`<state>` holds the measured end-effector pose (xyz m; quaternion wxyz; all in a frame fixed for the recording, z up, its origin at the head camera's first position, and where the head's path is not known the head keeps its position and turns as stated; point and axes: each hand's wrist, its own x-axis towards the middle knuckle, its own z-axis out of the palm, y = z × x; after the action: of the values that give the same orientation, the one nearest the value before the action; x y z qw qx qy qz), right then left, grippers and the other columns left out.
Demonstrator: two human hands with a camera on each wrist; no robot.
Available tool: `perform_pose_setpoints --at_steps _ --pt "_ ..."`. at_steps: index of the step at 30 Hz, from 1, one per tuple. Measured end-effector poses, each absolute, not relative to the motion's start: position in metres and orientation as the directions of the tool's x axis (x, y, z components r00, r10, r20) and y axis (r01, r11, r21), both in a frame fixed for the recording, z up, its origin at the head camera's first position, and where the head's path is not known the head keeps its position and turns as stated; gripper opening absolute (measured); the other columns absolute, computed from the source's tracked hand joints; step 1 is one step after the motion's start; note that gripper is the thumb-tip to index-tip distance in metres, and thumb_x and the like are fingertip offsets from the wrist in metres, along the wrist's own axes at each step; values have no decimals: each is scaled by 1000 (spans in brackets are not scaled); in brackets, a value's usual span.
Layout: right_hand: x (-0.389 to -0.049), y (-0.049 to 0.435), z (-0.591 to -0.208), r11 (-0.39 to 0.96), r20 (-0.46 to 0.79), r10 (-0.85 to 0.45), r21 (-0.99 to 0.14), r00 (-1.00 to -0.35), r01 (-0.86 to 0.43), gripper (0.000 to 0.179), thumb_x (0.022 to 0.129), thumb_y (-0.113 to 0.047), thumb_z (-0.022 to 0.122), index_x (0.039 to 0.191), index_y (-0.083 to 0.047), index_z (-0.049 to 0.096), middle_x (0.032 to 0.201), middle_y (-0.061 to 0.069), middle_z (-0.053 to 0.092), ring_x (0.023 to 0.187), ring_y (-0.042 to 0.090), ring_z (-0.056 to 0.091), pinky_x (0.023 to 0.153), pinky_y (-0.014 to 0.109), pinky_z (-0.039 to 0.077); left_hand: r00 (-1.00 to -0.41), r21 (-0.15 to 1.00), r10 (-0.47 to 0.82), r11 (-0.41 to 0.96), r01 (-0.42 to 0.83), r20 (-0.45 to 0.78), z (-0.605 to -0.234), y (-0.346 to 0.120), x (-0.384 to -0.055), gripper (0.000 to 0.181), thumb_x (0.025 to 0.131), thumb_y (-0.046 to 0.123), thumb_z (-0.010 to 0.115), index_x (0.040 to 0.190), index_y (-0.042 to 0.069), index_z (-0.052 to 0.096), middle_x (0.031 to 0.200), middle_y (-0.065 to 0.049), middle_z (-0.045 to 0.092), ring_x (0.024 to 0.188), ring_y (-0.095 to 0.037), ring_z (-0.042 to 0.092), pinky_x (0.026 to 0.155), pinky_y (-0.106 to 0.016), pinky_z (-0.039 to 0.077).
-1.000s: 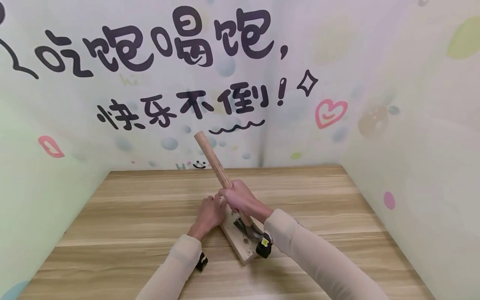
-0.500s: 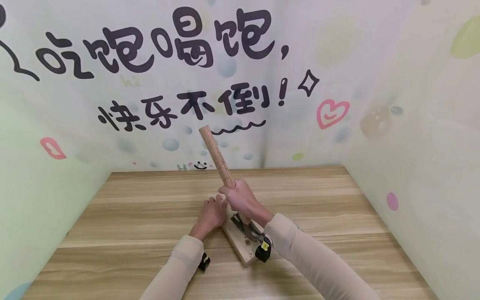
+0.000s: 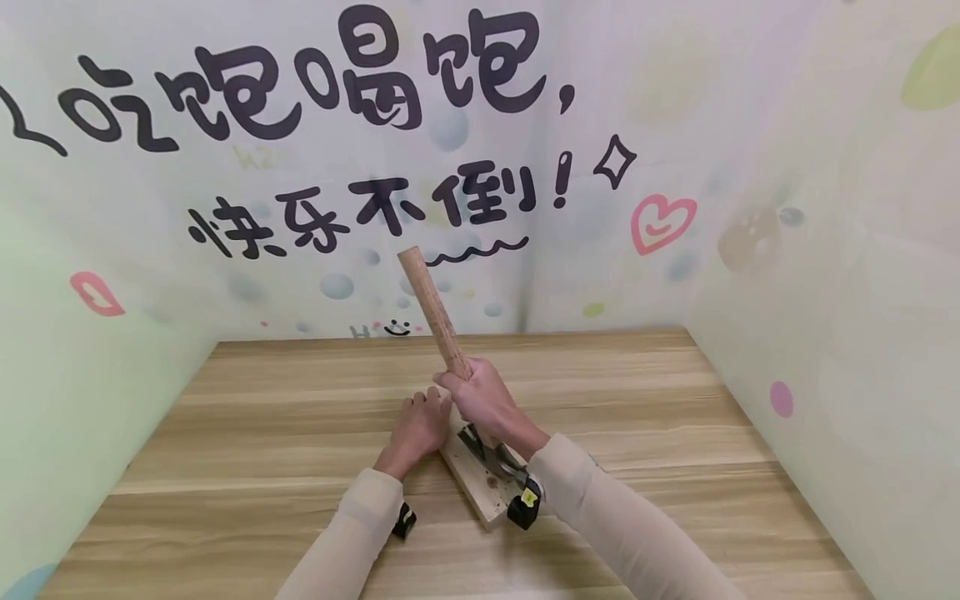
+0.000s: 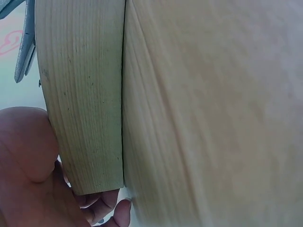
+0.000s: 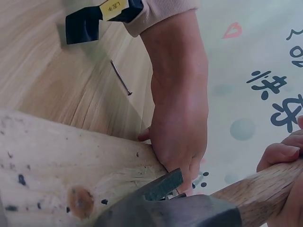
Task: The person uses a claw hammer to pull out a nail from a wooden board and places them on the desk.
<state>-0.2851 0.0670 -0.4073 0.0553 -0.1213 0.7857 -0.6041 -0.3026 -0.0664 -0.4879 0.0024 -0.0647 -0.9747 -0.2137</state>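
My right hand [image 3: 483, 396] grips the wooden handle of a claw hammer [image 3: 429, 304]; the handle slants up and away. The hammer's metal head [image 5: 165, 210] is low over a pale wooden board [image 3: 474, 492], seemingly against its top face. A small shiny bit of metal shows beside the claw, too hidden to identify. At the board's far end, my left hand [image 3: 420, 423] holds it, with the thumb along one side and fingers around the end, as the left wrist view shows. Dark marks and a brown knot dot the board's top.
A loose nail [image 5: 121, 79] lies on the wood-grain table [image 3: 247, 433], to the left of the board. Black wrist cameras [image 3: 523, 504] hang under both sleeves. Printed cloth walls [image 3: 480, 300] stand behind and at both sides of the table.
The hammer's handle has tilted slightly to the right and upward, its claw shifting a little on the board. The left hand keeps its hold on the board's end.
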Motion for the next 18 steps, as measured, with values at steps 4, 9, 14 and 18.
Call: perform_pose_setpoints --at_steps 4,9,14,18 --pt "-283 69 -407 229 75 -253 -964 -964 -135 24 92 -29 61 78 -10 56 51 -4 44 42 10 41 38 23 35 -993 423 117 899 117 27 -488 -66 -304 41 108 30 36 118 -5 53 105 -28 58 103 -45 56 81 -55 49" --pt "-280 72 -408 207 102 -244 -966 -964 -155 25 92 -29 62 81 -7 58 50 -4 43 41 10 39 37 24 32 -995 429 104 898 98 8 -486 -65 -303 45 108 35 34 121 -5 52 111 -29 58 109 -47 54 86 -57 48" --pt "-271 78 -409 155 137 -227 -973 -964 -174 22 92 -26 62 79 -9 60 50 -5 43 42 9 41 39 25 33 -995 425 103 901 91 -6 -486 -66 -303 46 108 35 34 123 -5 52 113 -28 57 111 -46 54 85 -57 48" --pt "-255 90 -413 39 227 -212 -970 -950 -240 24 94 -17 61 76 -2 58 50 -4 43 43 8 41 40 24 33 -994 426 113 899 105 8 -487 -65 -303 46 108 35 33 122 -6 51 114 -29 57 111 -46 53 85 -57 48"
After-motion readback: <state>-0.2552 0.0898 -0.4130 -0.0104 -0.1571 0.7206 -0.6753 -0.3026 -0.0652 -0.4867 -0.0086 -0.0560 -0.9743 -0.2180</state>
